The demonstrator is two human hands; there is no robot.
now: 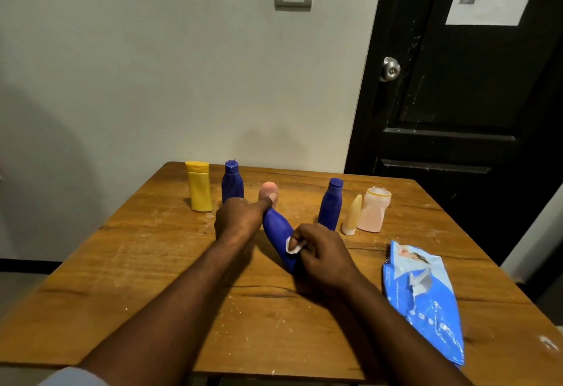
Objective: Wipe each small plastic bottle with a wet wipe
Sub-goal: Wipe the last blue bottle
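Right grip: right hand pinches a small wad of wet wipe between thumb and fingertips. The wad is pressed to the side of the held blue bottle.
Left grip: left hand is curled round that bottle's far end, thumb stretched along it. The fingers underneath are hidden.
Task thing: the held blue bottle lies tilted at mid-counter, far end up in the left grip, near end low by the right hand. Cannot tell whether it touches the counter.
Step (judged): rubbing the lower body; the far end under the left hand looks unreached.
Pink shape: rounded, just behind the left thumb. Could be a separate bottle or this one's cap; cannot tell.
Far left: yellow bottle and far-left blue bottle, upright, just beside each other.
Far right: right blue bottle, cream tube and pale pink bottle, upright in a close group.
Near right: wipes pack lying flat, well apart from the hands.
Risk, slip: smooth wet plastic held at one end only; a hard rub could twist it out of the left grip.
Risk, knock: the left knuckles are near the far-left blue bottle, and the right hand is near the right blue bottle. A wide stroke could topple either.
Risk, missed patch: the area under the left hand stays unwiped unless the hold shifts.
Risk, wipe: the wad is small and bunched, so it covers little per pass.
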